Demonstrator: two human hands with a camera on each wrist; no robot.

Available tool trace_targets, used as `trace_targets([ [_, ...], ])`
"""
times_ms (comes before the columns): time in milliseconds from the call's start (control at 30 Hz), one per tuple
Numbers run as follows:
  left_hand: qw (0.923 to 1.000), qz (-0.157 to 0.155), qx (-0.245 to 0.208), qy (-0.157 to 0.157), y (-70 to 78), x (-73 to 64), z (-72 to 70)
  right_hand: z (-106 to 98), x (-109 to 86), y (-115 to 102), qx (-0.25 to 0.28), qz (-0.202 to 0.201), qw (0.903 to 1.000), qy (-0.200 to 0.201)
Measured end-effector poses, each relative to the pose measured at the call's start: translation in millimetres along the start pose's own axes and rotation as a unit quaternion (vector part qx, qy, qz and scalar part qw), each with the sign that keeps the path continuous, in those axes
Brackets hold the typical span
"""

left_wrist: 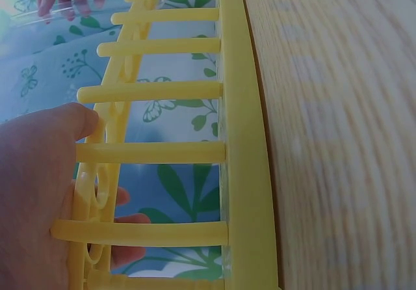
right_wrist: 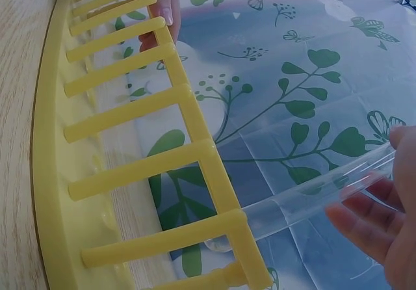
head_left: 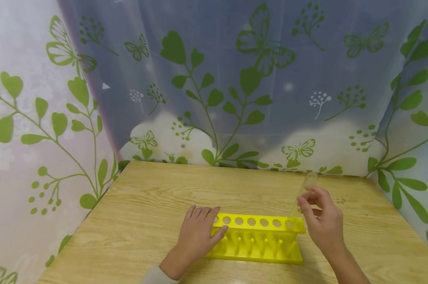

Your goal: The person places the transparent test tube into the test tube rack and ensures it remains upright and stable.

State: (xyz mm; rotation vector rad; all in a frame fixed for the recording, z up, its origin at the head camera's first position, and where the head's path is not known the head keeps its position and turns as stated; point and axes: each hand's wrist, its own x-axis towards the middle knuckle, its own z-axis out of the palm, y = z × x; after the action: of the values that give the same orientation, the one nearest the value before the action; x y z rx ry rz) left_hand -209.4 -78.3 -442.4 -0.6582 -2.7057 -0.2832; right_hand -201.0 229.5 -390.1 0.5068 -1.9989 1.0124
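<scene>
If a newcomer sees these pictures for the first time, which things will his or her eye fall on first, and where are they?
Probably first is the bright yellow rack on the wood-grained table, its left end gripped by the left hand. Next is the clear tube, held slanted by the right hand at the rack's right end. Behind the table, the backdrop shows large green leaves and butterflies.

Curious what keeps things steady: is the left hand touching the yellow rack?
Touching: the left wrist view shows the left hand gripping the yellow rack by its top, between thumb and fingers.
</scene>
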Motion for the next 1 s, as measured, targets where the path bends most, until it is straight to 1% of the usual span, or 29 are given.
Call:
trace_targets([
  [400, 1.0, -0.002, 0.002, -0.006, -0.6, 0.2, -0.4, 0.0, 0.1, -1.2, -0.01, 0.004, 0.9999, 0.001],
  [667, 1.0, 0.003, 0.005, 0.005, -0.3, 1.2, -1.4, -0.3, 1.6, -4.3, -0.012, 0.011, 0.9999, 0.005],
  [1000, 1.0, -0.004, -0.002, -0.008, -0.3, -0.3, -0.5, -0.1, 0.1, -3.9, -0.016, 0.015, 0.9998, -0.001],
])
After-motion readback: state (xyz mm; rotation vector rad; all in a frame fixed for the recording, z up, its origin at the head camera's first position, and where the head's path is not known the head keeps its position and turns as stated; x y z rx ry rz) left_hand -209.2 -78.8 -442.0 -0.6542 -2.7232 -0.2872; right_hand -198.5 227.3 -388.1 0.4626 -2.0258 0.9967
